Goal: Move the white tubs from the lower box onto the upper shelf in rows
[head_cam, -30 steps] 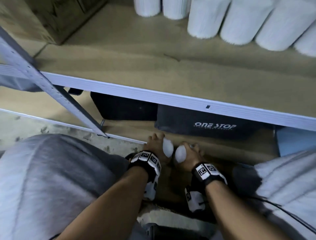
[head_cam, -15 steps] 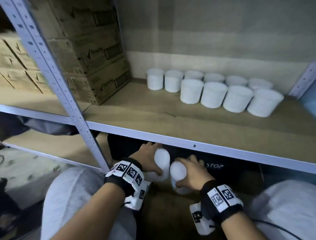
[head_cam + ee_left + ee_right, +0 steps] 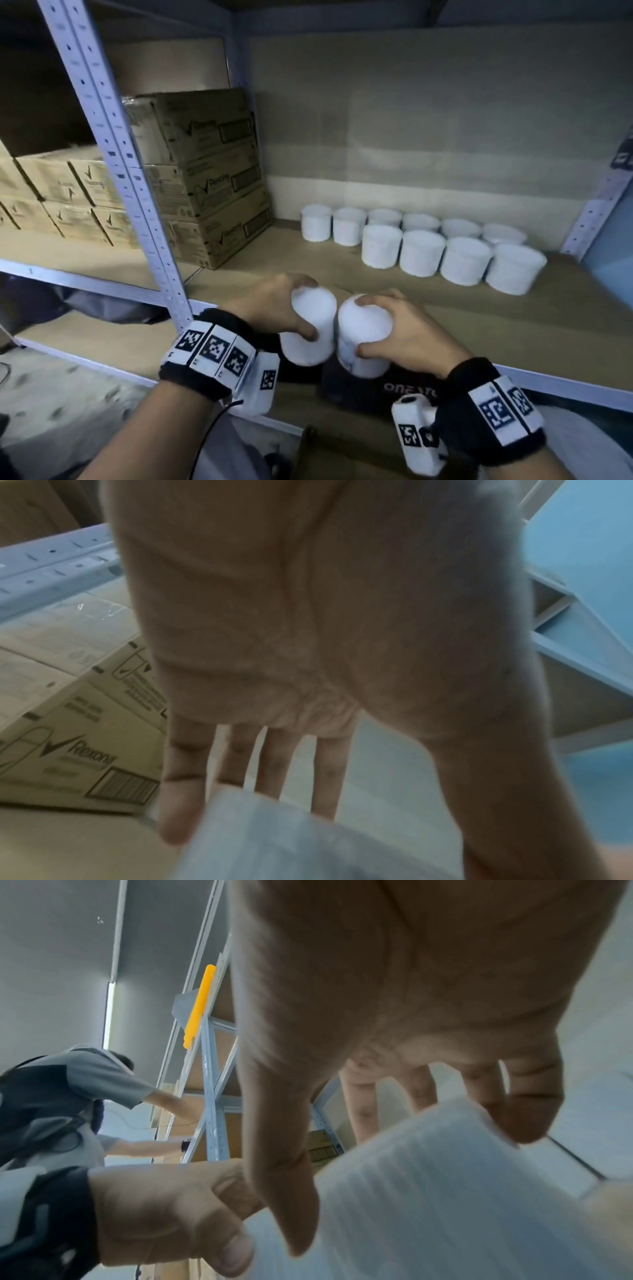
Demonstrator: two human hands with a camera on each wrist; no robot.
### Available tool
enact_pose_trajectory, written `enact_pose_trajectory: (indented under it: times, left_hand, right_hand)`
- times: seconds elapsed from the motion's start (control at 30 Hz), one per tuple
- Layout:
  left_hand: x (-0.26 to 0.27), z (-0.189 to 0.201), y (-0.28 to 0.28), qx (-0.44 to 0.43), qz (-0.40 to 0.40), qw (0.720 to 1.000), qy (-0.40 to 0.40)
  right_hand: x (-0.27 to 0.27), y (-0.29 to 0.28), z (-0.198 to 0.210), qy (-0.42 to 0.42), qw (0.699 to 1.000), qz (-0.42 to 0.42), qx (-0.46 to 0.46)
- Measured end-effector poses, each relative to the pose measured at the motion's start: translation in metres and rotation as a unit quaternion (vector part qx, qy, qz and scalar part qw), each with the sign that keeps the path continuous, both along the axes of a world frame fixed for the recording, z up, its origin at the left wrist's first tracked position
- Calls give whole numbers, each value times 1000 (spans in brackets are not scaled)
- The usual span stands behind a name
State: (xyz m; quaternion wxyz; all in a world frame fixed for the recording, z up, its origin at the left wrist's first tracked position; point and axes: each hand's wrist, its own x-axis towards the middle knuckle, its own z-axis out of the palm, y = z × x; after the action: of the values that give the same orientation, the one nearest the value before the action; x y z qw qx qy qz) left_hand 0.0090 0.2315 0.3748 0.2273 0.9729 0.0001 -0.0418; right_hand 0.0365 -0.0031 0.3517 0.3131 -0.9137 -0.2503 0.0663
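Observation:
My left hand [image 3: 274,308] grips a white tub [image 3: 310,325], and my right hand [image 3: 407,329] grips a second white tub [image 3: 364,329]. The two tubs are held side by side, almost touching, at the front edge of the upper shelf [image 3: 479,325]. Several white tubs [image 3: 421,251] stand in two rows at the back right of that shelf. In the left wrist view my fingers [image 3: 181,791] wrap the tub [image 3: 291,840] from behind. The right wrist view shows my thumb and fingers [image 3: 527,1110] round the ribbed tub [image 3: 428,1191]. The dark lower box [image 3: 370,390] sits under the shelf.
Stacked cardboard cartons [image 3: 205,171] fill the shelf's left end, behind a perforated metal upright [image 3: 113,144]. More cartons [image 3: 51,195] stand in the bay to the left. Bare shelf board lies between my hands and the rows. Another person [image 3: 68,1096] works at a rack behind.
Both hands have risen with their tubs from beside the lower box up to the front edge of the upper shelf. My view has tilted upward, showing the rows on the shelf.

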Motion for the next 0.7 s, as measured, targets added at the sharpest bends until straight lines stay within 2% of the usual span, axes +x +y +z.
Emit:
enact_pose_trajectory:
  times: [0.1,0.2,0.37,0.7]
  left_hand:
    - [10,12,5,-15,14,1000,-21]
    - [23,4,7,-37,50,997,-41]
    - [36,-24,4,-42,82,994,-57]
    - [25,-22,7,7,35,995,-89]
  right_hand:
    - [18,5,2,-14,998,-21,54]
    - [38,13,-8,-20,996,-49,75]
    - [55,25,-28,-39,993,-94,63]
    - [47,13,-11,-106,993,-52,-5]
